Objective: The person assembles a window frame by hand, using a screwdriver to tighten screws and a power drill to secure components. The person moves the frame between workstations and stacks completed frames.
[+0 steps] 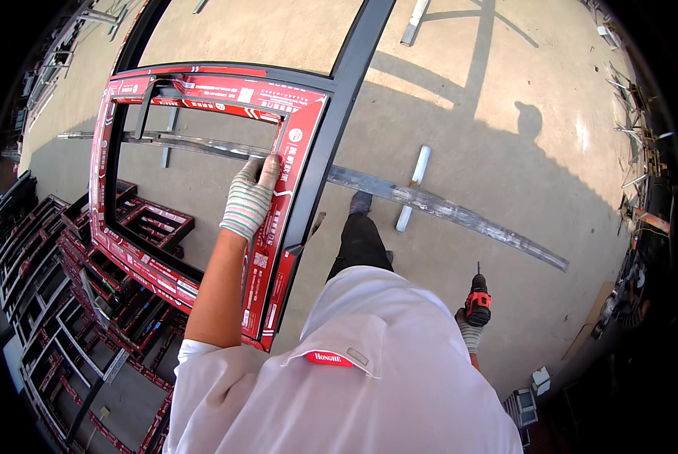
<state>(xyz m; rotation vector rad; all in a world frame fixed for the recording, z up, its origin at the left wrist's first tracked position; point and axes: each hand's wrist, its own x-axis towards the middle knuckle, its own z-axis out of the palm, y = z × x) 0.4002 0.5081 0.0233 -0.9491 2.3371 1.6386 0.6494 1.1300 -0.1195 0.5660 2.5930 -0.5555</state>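
A window sash frame [297, 140] wrapped in red printed film stands at the left, set in a larger dark grey window frame [344, 87]. My left hand [249, 198], in a striped work glove, grips the inner edge of the sash's right side, thumb upward. Near the sash's upper left corner a dark bar [144, 110] crosses its top rail. Out to the right, low beside my body, my right hand [469, 331] wears a similar glove and holds a red and black cordless drill [478, 301]. The drill's bit points away from me.
A long steel bar [460, 213] lies across the floor supports, with a short light crosspiece [420, 166] under it. Many red-wrapped frames [127, 303] are stacked at lower left. Along the far right edge stands clutter [637, 144]. My foot [361, 202] is beside the bar.
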